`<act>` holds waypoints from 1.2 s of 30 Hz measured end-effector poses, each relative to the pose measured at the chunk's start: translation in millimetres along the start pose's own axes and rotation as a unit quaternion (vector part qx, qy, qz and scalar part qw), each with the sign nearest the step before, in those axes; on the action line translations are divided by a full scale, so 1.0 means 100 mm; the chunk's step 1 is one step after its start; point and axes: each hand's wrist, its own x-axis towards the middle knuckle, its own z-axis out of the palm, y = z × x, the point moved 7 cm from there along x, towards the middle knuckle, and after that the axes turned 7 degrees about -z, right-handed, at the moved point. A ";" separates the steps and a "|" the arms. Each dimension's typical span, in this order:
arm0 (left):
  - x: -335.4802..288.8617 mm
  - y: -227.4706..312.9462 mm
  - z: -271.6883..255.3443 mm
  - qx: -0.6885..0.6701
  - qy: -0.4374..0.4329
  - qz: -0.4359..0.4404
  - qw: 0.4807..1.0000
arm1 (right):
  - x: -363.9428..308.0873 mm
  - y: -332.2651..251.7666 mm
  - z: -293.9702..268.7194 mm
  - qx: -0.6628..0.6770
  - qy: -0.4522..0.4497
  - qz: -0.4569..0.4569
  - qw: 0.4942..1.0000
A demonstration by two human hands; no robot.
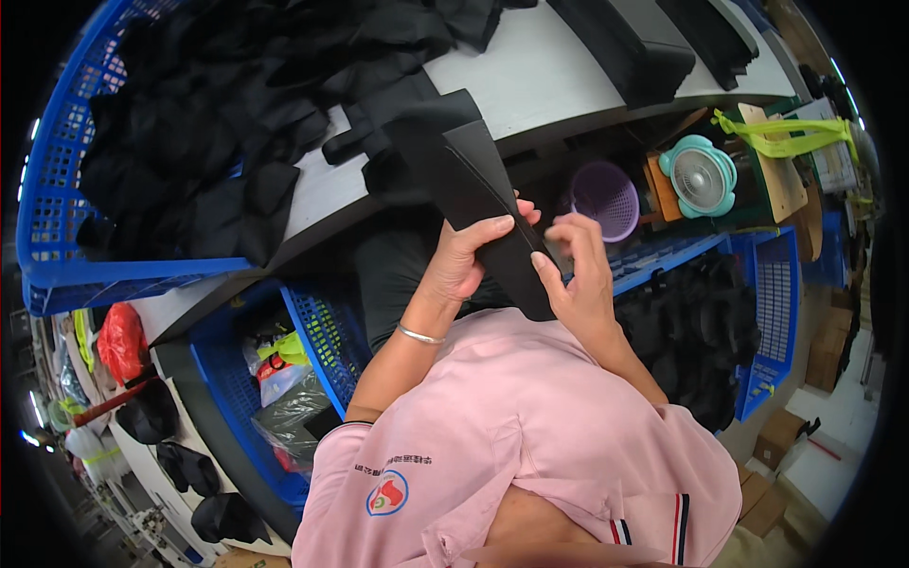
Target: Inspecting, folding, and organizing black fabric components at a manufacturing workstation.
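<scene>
A folded black fabric piece [473,180] with a stitched slanting seam is held up in front of my chest. My left hand [464,254] is closed round its middle, thumb on the near face and fingertips showing past the right edge. At the lower right edge, the thumb of my right hand [585,279] touches the fabric. The other fingers of that hand are bent, slightly blurred and apart from the thumb. Just beyond the held piece, more black fabric pieces [208,123] lie heaped in a blue basket [142,270] and spill onto the white table [327,185].
Stacked black pieces [630,52] lie on the far table. Beneath it are a purple basket [606,199] and a teal fan [701,175]. A blue crate [772,322] of black pieces stands at my right, another blue crate [213,360] with plastic bags at my left.
</scene>
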 end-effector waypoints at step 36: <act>-0.53 0.79 0.37 0.708 0.082 0.406 0.572 | 0.77 0.32 1.22 0.094 -0.102 -0.133 0.981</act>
